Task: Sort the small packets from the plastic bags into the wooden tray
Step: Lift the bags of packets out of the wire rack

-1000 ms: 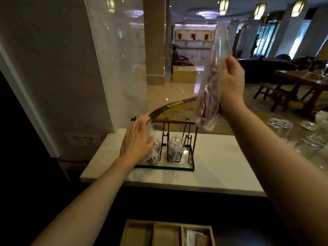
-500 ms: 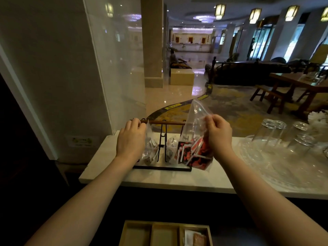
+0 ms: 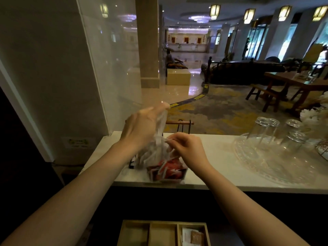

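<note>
left hand [image 3: 142, 128] motion-blurred; wooden tray [image 3: 163, 233] cut off below

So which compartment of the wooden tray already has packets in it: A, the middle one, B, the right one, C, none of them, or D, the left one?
B: in the wooden tray, a white and a brown packet lie in the right compartment, while the left and middle ones show only bare wood.

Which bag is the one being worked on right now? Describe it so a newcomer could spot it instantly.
Start at the white marble counter and go to its near edge, left of the glass tray of upturned tumblers. The clear plastic bag sits there, its top pinched by the right hand. Red and white packets fill its bottom, unlike the paler bag that the left hand lifts.
</note>
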